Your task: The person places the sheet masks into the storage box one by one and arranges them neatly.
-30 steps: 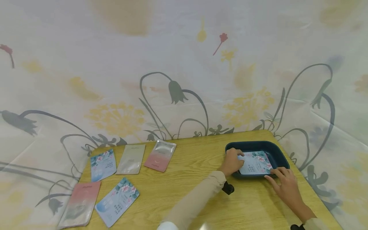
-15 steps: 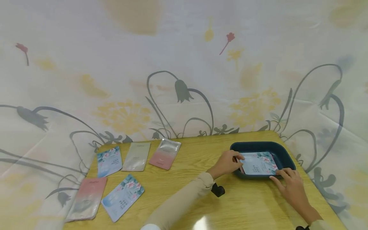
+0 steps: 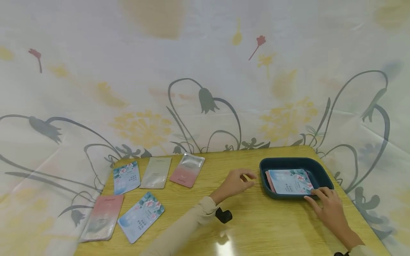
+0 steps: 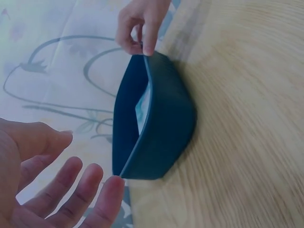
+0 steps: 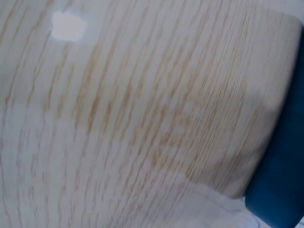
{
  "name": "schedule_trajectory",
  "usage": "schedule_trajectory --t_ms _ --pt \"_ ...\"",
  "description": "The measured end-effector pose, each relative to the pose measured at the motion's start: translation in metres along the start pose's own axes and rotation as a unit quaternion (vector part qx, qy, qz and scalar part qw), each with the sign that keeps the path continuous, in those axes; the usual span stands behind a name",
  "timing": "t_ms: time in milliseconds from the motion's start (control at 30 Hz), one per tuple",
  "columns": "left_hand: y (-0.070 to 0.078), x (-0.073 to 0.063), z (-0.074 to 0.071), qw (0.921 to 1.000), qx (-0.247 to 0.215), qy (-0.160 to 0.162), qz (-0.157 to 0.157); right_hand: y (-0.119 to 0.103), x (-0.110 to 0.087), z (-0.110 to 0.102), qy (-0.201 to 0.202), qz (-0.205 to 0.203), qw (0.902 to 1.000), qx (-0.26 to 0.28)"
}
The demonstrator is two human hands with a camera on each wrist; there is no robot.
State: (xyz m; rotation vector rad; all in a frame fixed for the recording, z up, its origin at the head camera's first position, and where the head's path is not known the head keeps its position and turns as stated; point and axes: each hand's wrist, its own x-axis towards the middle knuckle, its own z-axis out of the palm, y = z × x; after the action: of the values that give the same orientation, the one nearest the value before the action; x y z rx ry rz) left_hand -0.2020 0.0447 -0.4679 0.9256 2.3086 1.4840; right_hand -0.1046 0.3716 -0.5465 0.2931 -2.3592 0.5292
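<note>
A dark teal tray (image 3: 320, 179) stands at the right of the table. Inside lies a pale blue floral packet (image 3: 289, 182), on top of a pink one (image 3: 270, 182) whose edge shows at the left. My right hand (image 3: 330, 209) pinches the tray's near right rim between thumb and fingers; the left wrist view also shows that hand (image 4: 142, 23) on the rim. Left of the tray, my left hand (image 3: 235, 183) hovers with nothing in it, its fingers (image 4: 90, 190) loosely bent and apart from the tray (image 4: 168, 118). The right wrist view catches only the tray's side (image 5: 280, 171).
Several flat packets lie at the table's left: two blue floral ones (image 3: 127, 177) (image 3: 141, 217), a beige one (image 3: 156, 173), and two pink-and-silver ones (image 3: 188, 170) (image 3: 102, 218). A flower-printed curtain (image 3: 205, 71) rises behind the table (image 3: 262, 227).
My left hand has let go of the blue floral packet and drawn back leftward out of the tray. The right hand keeps its hold on the rim. The head view has shifted slightly.
</note>
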Motion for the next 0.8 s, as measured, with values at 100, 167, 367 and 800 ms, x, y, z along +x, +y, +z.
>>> schedule_trajectory --t_ms 100,167,367,800 --pt "-0.001 -0.009 -0.011 0.9999 -0.001 0.009 -0.01 -0.001 0.001 0.0 -0.002 0.001 1.0 0.0" --pt "-0.002 -0.016 -0.018 0.9998 0.001 0.012 -0.015 -0.001 0.002 0.0 -0.003 0.001 1.0 -0.002" --pt "-0.004 -0.037 -0.036 0.999 -0.018 0.023 -0.033 0.0 0.001 -0.002 0.001 -0.008 1.0 -0.005" --pt "0.024 -0.101 -0.087 0.9953 -0.035 0.061 -0.066 0.001 0.0 0.0 -0.004 0.005 1.0 0.003"
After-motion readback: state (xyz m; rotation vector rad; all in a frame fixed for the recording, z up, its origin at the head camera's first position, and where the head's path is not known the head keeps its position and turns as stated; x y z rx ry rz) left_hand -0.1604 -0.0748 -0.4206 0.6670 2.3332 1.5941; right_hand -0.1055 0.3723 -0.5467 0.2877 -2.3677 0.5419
